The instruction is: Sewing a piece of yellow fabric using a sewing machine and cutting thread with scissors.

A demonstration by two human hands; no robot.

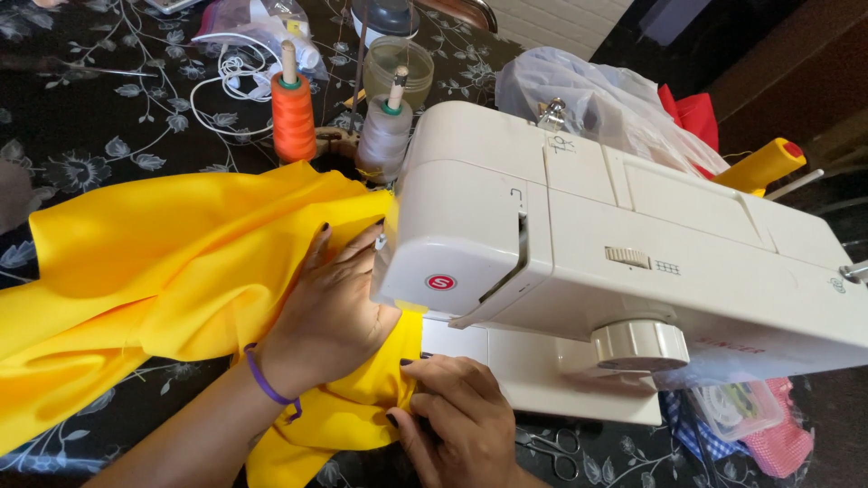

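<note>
At the centre of the frame, the left hand (330,312) is pressing flat on the bright yellow cloth (172,262) beside the cream sewing machine (624,244), while the right hand (457,407) is pinching its lower edge. Fingers this close to the hidden needle risk a prick; the cloth may pucker.

Orange thread cone (293,117) — scissors (553,449)
</note>
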